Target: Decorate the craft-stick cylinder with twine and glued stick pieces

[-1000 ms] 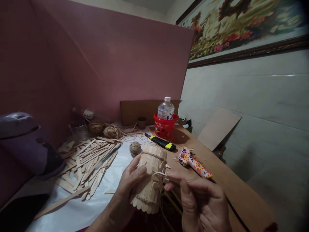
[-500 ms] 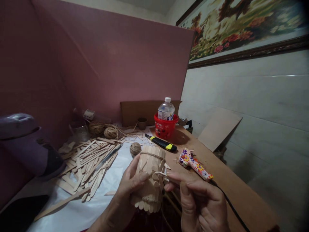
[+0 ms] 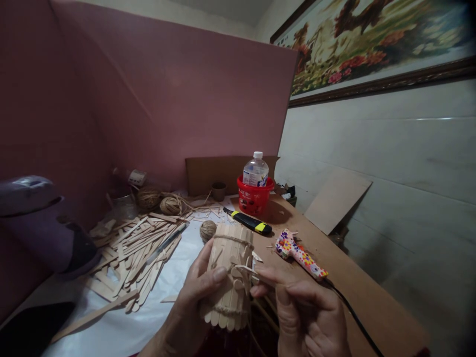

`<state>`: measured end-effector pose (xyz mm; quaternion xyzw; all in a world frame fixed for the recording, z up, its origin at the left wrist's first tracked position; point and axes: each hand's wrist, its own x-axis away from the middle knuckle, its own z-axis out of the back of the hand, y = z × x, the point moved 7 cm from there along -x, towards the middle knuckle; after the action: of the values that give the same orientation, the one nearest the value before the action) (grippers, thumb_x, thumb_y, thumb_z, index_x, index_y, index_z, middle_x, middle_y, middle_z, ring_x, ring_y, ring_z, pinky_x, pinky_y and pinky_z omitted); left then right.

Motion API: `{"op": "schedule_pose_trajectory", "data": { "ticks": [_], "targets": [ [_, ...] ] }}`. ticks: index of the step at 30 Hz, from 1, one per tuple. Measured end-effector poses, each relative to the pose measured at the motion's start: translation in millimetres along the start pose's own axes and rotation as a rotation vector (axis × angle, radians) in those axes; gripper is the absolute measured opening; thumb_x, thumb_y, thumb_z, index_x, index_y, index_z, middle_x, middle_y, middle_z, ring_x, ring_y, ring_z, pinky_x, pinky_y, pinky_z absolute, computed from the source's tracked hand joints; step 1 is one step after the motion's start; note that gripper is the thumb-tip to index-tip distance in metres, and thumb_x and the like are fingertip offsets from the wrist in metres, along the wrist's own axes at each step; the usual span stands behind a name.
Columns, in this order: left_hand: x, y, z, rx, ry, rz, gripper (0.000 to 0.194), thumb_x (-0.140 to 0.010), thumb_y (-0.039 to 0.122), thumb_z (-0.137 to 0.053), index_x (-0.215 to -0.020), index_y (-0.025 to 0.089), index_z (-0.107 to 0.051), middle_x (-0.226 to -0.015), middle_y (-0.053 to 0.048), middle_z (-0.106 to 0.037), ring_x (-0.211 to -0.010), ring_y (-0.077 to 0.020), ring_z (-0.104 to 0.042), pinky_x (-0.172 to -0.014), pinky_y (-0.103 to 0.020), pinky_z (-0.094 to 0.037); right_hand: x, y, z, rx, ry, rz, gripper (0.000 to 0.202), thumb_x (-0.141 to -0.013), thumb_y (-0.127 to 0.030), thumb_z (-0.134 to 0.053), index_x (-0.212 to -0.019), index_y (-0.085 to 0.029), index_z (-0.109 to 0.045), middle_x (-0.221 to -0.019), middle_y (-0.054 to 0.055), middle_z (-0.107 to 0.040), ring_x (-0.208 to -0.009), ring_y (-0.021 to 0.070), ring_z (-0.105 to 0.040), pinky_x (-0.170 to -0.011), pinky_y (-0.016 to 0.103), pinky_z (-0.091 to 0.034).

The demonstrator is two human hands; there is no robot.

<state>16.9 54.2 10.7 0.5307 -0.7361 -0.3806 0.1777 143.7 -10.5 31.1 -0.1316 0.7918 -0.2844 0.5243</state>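
Note:
My left hand [image 3: 201, 292] is wrapped round the side of a cylinder of upright craft sticks [image 3: 226, 258], with the thumb across its front. Twine bands circle this cylinder near top and bottom, and small wood pieces are attached to its face. Close to its right side, my right hand [image 3: 308, 307] pinches a thin pale sliver [image 3: 246, 269] between thumb and fingers. The sliver's tip is at the small pieces; whether it touches them I cannot tell. A small ball of twine [image 3: 208, 231] lies just behind the cylinder.
Loose craft sticks [image 3: 137, 248] are heaped at left, with twine balls [image 3: 148, 197] behind. A utility knife [image 3: 247, 220] lies before a red bucket [image 3: 255, 196] holding a plastic bottle [image 3: 256, 171]. At right is a flower-patterned glue gun [image 3: 301, 255] with a black cord [image 3: 357, 317].
The cylinder has turned slightly in my left hand, and its small pieces sit a little further left. My right hand has shifted slightly left with the sliver.

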Motion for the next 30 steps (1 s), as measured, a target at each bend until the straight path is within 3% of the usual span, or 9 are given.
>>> {"op": "schedule_pose_trajectory", "data": {
  "ticks": [5,12,16,22,30],
  "targets": [
    [0,-3,3.2,0.028,0.002,0.008,0.047,-0.079,0.024,-0.062,-0.125,0.019,-0.055,-0.092,-0.009,-0.07,-0.078,-0.024,-0.068,-0.063,-0.03,-0.051,4,2,-1,-0.01,0.115,-0.076,0.009,-0.092,-0.015,-0.059,-0.093,-0.023,-0.056,-0.095,0.0,-0.077,-0.065,0.011,-0.072,-0.072,0.028,-0.061],
    [7,-6,10.8,0.066,0.081,0.068,0.049,-0.083,0.024,-0.056,-0.132,0.023,-0.051,-0.093,-0.009,-0.071,-0.073,-0.0223,-0.069,-0.069,-0.034,-0.052,-16,2,7,-0.056,0.183,-0.292,0.009,-0.089,-0.022,-0.063,-0.088,-0.022,-0.053,-0.084,0.0,-0.076,-0.059,0.0112,-0.069,-0.064,0.026,-0.06],
    [6,-5,6.4,0.094,0.039,0.033,0.053,-0.082,0.023,-0.056,-0.135,0.024,-0.048,-0.094,-0.009,-0.071,-0.074,-0.0226,-0.069,-0.073,-0.035,-0.052,-16,1,6,-0.087,0.193,-0.338,0.011,-0.088,-0.024,-0.064,-0.088,-0.023,-0.053,-0.082,0.0,-0.076,-0.056,0.0109,-0.067,-0.063,0.026,-0.059],
    [6,-7,2.8,0.084,-0.007,0.052,0.043,-0.081,0.026,-0.058,-0.123,0.02,-0.057,-0.093,-0.011,-0.07,-0.073,-0.0225,-0.067,-0.063,-0.03,-0.052,-6,7,-6,-0.127,0.158,-0.414,0.009,-0.091,-0.024,-0.059,-0.087,-0.023,-0.052,-0.085,-0.001,-0.076,-0.058,0.0074,-0.066,-0.064,0.02,-0.057],
    [5,-10,6.2,0.104,0.023,0.075,0.043,-0.081,0.023,-0.058,-0.125,0.021,-0.056,-0.093,-0.01,-0.07,-0.071,-0.0215,-0.067,-0.063,-0.03,-0.052,-6,9,-7,-0.155,0.16,-0.429,0.008,-0.092,-0.025,-0.059,-0.088,-0.024,-0.052,-0.085,-0.002,-0.076,-0.058,0.007,-0.066,-0.062,0.019,-0.056]
  ]
}}
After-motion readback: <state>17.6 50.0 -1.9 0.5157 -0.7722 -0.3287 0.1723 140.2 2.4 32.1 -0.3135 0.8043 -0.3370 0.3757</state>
